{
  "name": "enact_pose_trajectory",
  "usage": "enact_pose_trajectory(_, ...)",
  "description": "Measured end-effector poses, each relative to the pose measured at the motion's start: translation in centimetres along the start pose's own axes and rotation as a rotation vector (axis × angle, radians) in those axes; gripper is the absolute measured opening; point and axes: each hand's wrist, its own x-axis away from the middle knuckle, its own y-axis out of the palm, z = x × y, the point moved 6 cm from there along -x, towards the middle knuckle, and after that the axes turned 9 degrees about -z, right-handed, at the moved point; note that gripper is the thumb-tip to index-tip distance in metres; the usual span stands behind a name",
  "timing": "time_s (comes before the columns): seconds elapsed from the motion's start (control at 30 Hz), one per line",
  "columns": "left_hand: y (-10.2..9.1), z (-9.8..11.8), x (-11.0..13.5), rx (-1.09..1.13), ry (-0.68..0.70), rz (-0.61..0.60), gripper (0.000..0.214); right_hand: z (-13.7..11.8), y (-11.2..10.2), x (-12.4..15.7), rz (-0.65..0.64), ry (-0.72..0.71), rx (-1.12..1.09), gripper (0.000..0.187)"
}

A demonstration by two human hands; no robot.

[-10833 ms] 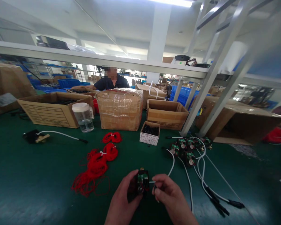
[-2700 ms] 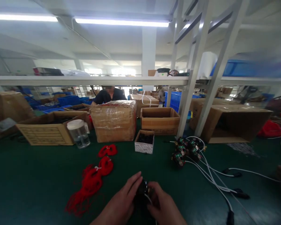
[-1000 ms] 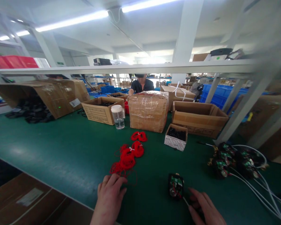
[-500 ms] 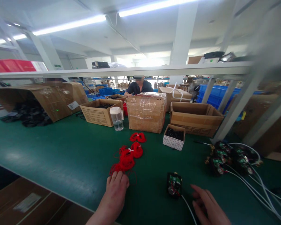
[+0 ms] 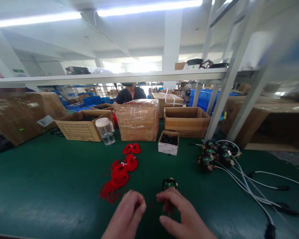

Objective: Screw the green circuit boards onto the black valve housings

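Facing upward: circuit module, axis hidden

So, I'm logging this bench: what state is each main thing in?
Left hand: fingers curled closed
Right hand: fingers parted
Nearest circuit unit: board exposed, partly hidden
Red strands: gathered in bundles
Jug: lid on, partly filled
Small white box: open, holding black parts
Taped carton: closed
Ceiling lights: on
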Motion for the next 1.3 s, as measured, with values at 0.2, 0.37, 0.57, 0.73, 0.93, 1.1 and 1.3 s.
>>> enact_pose_trajectory(0.2,2.7,1.1,-2.2,0.023,0.062,-0.096,0.022,1.3,-0.1,-0.4,0.111,0.072,-0.022,0.023)
enact_pose_trajectory(0.37,4.0,0.9,-3.9,-0.042,0.08,-0.11,0.018,1.6,-1.6,0.8,0.216,0.043,-0.024,0.01)
enact_pose_trajectory(0.57,4.4,1.2,-5.6,-0.182,0.032,-0.076,0.019,3.1,-2.9,1.5,0.283,0.11,0.004,0.012)
enact_pose_trajectory(0.73,4.1,2.4,-7.0,-0.228,0.072,-0.065,0.02,4.1,-3.7,0.9,0.361,0.179,0.018,0.013)
enact_pose_trajectory(0.93,3.9,3.2,-8.4,-0.265,-0.006,-0.079,0.021,3.7,-4.2,0.3,0.366,0.17,0.18,0.01)
enact_pose_trajectory(1.1,4.4,3.0,-9.2,-0.276,-0.055,-0.117,0.019,3.7,-4.3,0.1,0.365,0.182,0.22,0.012)
enact_pose_trajectory(1.3,4.5,3.4,-9.3,-0.301,-0.083,-0.152,0.02,3.0,-4.5,0.3,0.355,0.188,0.22,0.014)
